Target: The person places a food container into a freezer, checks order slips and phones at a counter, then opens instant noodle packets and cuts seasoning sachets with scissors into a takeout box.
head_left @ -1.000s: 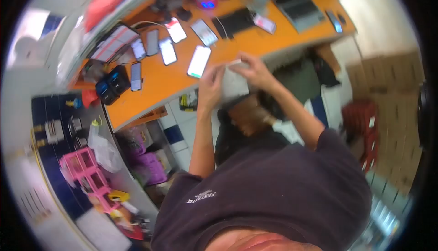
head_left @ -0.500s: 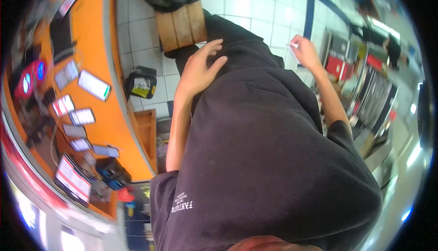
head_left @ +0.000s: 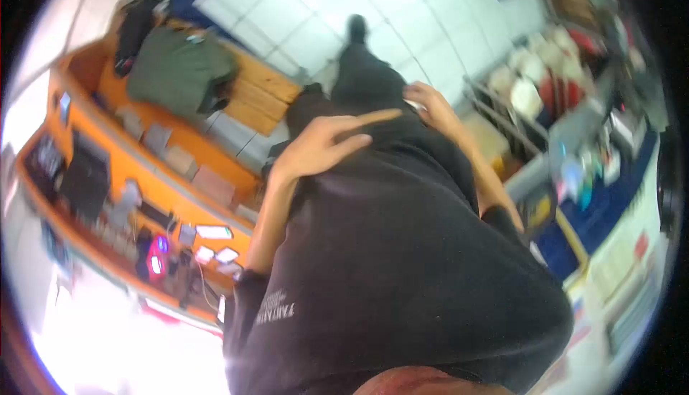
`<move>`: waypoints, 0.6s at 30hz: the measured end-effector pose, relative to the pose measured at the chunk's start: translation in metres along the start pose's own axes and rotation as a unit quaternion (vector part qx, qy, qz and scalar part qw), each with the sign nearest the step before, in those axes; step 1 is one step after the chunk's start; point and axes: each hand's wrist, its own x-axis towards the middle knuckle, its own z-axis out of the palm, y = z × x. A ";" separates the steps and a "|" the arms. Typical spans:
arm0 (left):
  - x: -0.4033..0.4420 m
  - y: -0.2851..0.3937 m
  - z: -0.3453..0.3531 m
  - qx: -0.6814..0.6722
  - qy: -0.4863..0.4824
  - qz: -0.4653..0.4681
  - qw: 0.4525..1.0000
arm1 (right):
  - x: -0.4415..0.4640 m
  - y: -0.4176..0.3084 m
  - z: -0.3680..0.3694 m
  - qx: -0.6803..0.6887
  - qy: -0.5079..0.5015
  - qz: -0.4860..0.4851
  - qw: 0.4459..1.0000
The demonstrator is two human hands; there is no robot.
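Note:
My left hand (head_left: 319, 147) is in front of my dark shirt (head_left: 402, 251), its fingers stretched out and apart, holding nothing. My right hand (head_left: 436, 110) is to the right, close to my dark trousers (head_left: 366, 75). Its fingers are pinched on a small white piece (head_left: 414, 104), thin and mostly covered by the fingers; its kind cannot be made out.
To the left runs an orange counter (head_left: 169, 197) with several lit phones (head_left: 214, 232) and a red device (head_left: 157, 255). An olive-green bag (head_left: 179, 72) lies by a wooden slatted seat (head_left: 262, 93). A metal rack (head_left: 506, 118) of pale round items stands right, on white floor tiles (head_left: 287, 11).
My body has turned and moved along the floor; the counter now lies lower left and the rack has come into view. My right hand has come inward with the white piece, nearer my left.

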 end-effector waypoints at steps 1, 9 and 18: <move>0.020 0.000 0.003 0.008 -0.006 -0.033 0.999 | -0.005 0.028 -0.001 -0.059 0.023 0.003 0.998; 0.110 0.004 -0.011 0.113 0.343 -0.101 0.927 | 0.047 0.196 -0.052 0.147 -0.032 0.111 0.982; -0.195 -0.140 -0.010 -0.021 0.710 -0.304 0.636 | 0.138 0.145 -0.037 0.086 -0.185 0.038 0.978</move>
